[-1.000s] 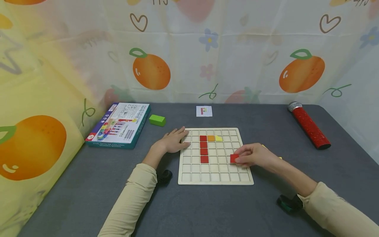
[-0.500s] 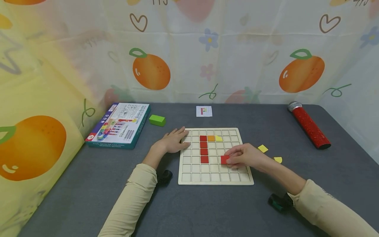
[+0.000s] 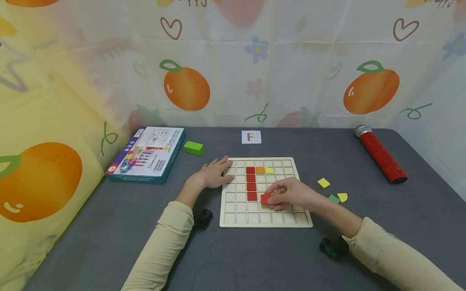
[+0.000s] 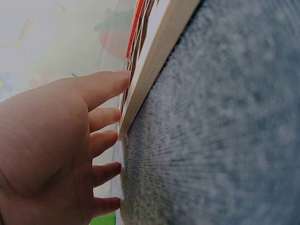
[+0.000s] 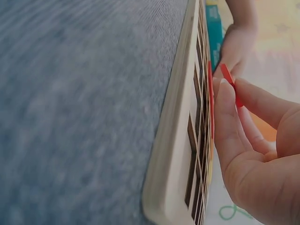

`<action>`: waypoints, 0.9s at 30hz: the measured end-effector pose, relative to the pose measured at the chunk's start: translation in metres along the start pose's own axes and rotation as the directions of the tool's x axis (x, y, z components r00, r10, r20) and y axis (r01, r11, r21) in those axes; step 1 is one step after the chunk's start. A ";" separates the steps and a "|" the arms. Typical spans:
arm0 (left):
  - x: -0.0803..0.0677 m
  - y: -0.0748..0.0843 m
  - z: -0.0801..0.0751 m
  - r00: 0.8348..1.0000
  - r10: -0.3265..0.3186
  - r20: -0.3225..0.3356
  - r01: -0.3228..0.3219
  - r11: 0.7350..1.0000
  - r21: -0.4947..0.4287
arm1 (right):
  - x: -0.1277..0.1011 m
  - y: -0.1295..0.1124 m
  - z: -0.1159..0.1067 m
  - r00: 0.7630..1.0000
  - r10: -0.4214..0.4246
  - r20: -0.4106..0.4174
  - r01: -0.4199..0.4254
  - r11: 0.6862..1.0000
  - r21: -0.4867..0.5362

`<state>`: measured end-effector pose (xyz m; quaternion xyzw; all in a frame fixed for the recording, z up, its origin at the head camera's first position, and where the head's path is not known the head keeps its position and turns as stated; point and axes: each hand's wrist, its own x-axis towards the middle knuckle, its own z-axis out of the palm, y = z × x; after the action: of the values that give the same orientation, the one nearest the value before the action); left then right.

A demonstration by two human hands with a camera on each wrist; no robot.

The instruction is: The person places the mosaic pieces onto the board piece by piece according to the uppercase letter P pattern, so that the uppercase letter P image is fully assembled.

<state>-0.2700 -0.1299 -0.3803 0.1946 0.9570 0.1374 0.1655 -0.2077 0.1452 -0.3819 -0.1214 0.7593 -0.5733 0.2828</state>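
Note:
A wooden grid board (image 3: 265, 224) lies on the table, with a column of red square tiles (image 3: 251, 186) set in it. An orange tile (image 3: 260, 170) and a yellow tile (image 3: 269, 170) sit to the right of the top red one. My left hand (image 3: 211, 174) rests on the board's left edge, fingers spread, thumb touching the frame. My right hand (image 3: 289, 193) pinches a red square tile (image 3: 265, 199) between thumb and fingertips. In the right wrist view this tile (image 5: 226, 74) is tilted and held just off the board.
Right of the board lie two yellow pieces (image 3: 323, 183) and a green piece (image 3: 334, 199). A printed grid card (image 3: 251, 137) lies behind the board. A box (image 3: 149, 151) and a green block (image 3: 193, 148) stand back left, a red microphone (image 3: 380, 153) back right.
My right hand has moved left across the board with the red tile, close to the bottom of the red column. The loose pieces at right are uncovered. My left hand has stayed put.

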 end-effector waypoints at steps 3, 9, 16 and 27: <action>0.000 0.000 0.000 1.000 0.001 -0.002 -0.001 1.000 -0.001 | 0.003 -0.001 0.004 1.000 0.017 -0.006 -0.017 1.000 0.003; 0.001 -0.001 0.000 1.000 -0.002 0.000 0.002 1.000 0.003 | 0.006 -0.003 0.011 0.999 0.038 -0.004 -0.038 0.999 -0.014; 0.001 -0.001 0.000 1.000 -0.001 0.001 0.001 1.000 0.001 | 0.006 -0.009 0.019 0.997 0.062 -0.040 -0.065 0.996 -0.067; 0.001 -0.001 0.000 1.000 -0.001 0.008 0.001 1.000 0.002 | 0.012 -0.009 0.026 0.994 0.074 -0.080 -0.084 0.988 -0.131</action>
<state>-0.2713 -0.1300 -0.3807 0.1948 0.9566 0.1354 0.1692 -0.2038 0.1150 -0.3812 -0.0881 0.8105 -0.5135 0.2678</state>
